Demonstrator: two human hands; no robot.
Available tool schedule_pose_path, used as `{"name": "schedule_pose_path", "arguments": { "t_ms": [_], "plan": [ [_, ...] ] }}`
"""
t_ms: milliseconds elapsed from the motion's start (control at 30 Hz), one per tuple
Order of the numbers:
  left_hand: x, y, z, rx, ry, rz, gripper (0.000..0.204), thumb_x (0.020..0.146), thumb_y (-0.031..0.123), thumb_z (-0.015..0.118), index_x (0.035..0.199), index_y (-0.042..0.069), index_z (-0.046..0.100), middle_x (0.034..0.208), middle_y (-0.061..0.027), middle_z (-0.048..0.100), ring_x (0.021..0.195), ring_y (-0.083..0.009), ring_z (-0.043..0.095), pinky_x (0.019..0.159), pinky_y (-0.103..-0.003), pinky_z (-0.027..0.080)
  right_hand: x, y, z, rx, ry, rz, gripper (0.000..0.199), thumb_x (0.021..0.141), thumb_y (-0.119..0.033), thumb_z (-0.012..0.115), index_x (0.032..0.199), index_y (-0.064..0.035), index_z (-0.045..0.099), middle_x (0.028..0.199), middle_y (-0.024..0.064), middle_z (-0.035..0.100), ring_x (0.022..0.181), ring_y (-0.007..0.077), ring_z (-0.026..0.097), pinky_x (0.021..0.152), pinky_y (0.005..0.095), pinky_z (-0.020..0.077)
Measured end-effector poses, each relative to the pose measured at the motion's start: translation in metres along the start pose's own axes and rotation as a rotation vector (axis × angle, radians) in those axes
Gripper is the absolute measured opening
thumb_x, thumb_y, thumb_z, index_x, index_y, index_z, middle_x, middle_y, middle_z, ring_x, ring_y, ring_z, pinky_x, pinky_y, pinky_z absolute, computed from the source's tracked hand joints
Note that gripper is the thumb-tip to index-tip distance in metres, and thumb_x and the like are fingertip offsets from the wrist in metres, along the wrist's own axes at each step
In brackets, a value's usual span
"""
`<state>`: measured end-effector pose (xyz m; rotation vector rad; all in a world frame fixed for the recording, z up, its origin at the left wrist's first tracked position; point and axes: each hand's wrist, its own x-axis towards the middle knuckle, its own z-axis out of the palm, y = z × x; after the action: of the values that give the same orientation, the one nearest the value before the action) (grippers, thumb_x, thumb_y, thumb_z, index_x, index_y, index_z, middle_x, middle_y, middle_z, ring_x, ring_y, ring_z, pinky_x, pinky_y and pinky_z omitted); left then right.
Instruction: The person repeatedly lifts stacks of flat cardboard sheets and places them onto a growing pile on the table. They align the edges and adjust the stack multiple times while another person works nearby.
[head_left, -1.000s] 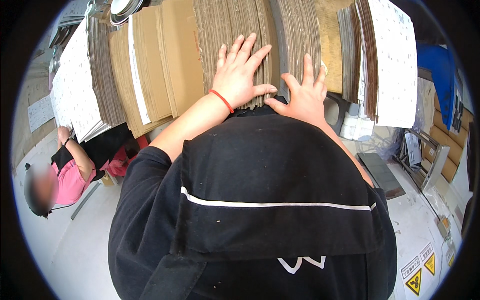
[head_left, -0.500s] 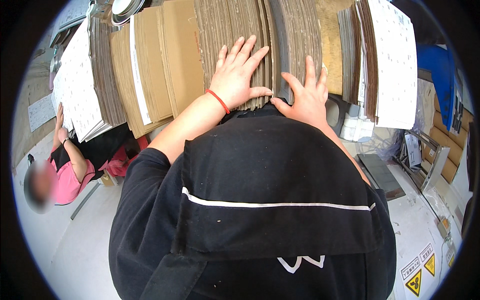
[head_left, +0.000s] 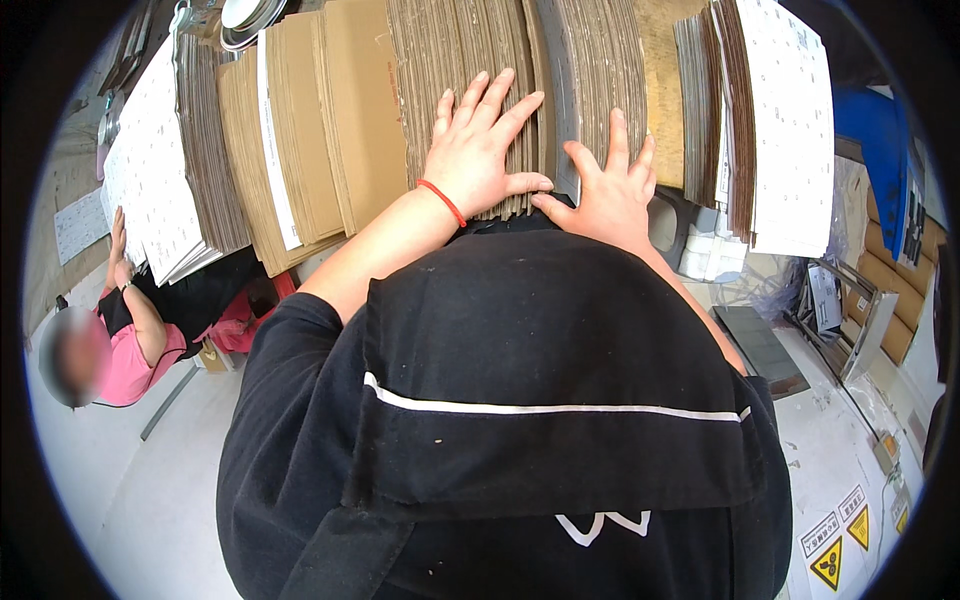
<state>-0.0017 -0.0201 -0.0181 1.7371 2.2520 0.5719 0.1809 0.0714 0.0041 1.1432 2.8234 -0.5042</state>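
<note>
My left hand (head_left: 474, 152), with a red cord round its wrist, lies with spread fingers on the edges of a thick row of brown cardboard sheets (head_left: 455, 45). Its thumb reaches right, to the front end of the sheets. My right hand (head_left: 608, 196) rests spread on the front of a second row of cardboard sheets (head_left: 610, 60). Its thumb points left, close to the left thumb. Between the two rows runs a smooth grey strip (head_left: 562, 85). Neither hand is closed round anything.
Flat tan cardboard (head_left: 365, 110) and white printed sheets (head_left: 155, 170) stand on the left. More white-faced sheets (head_left: 790, 130) stand on the right, past a bare wooden surface (head_left: 663, 100). A co-worker in pink (head_left: 145, 355) touches the left sheets. A metal frame (head_left: 868, 335) stands at right.
My left hand has slid slightly right, and the sheet edges beside its fingertips look closer together. My right thumb has shifted a little left. The co-worker's head has moved slightly.
</note>
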Motion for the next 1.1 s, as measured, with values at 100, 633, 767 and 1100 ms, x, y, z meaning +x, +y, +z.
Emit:
{"name": "schedule_pose_path", "arguments": {
  "t_ms": [100,633,767,1100],
  "plan": [
    [0.0,-0.001,0.001,0.0,0.003,0.005,0.102,0.068,0.063,0.082,0.154,0.025,0.043,0.165,-0.0152,0.03,0.154,-0.0372,0.023,0.122,-0.063,0.016,0.0,0.0,0.0,0.018,0.007,-0.003,0.076,0.071,-0.053,0.085,0.139,-0.028,0.061,0.168,0.0196,0.014,0.146,0.0637,0.012,0.111,0.0758,0.0226],
    [-0.001,-0.002,0.002,0.019,0.007,0.011,0.103,0.069,0.064,0.082,0.155,0.023,0.042,0.164,-0.0145,0.03,0.154,-0.036,0.024,0.122,-0.062,0.017,-0.001,0.002,-0.001,0.052,0.027,-0.021,0.074,0.074,-0.046,0.084,0.142,-0.0329,0.058,0.168,0.0178,0.015,0.146,0.0628,0.013,0.112,0.0749,0.0227],
    [0.001,-0.003,-0.006,-0.006,-0.041,0.011,0.108,0.067,0.06,0.085,0.157,0.023,0.038,0.166,-0.0116,0.029,0.154,-0.0345,0.024,0.122,-0.061,0.018,-0.001,0.009,0.006,0.098,0.048,-0.089,0.068,0.076,-0.033,0.078,0.141,-0.0335,0.059,0.168,0.0182,0.015,0.145,0.0648,0.012,0.112,0.0751,0.0232],
    [0.0,-0.012,-0.005,0.001,-0.037,0.057,0.104,0.069,0.057,0.085,0.156,0.023,0.039,0.166,-0.0106,0.03,0.154,-0.0341,0.025,0.122,-0.06,0.019,0.003,-0.006,0.001,-0.008,0.015,-0.008,0.059,0.075,-0.045,0.081,0.128,-0.0221,0.066,0.167,0.0213,0.015,0.144,0.066,0.011,0.11,0.0775,0.0219]
  ]
}}
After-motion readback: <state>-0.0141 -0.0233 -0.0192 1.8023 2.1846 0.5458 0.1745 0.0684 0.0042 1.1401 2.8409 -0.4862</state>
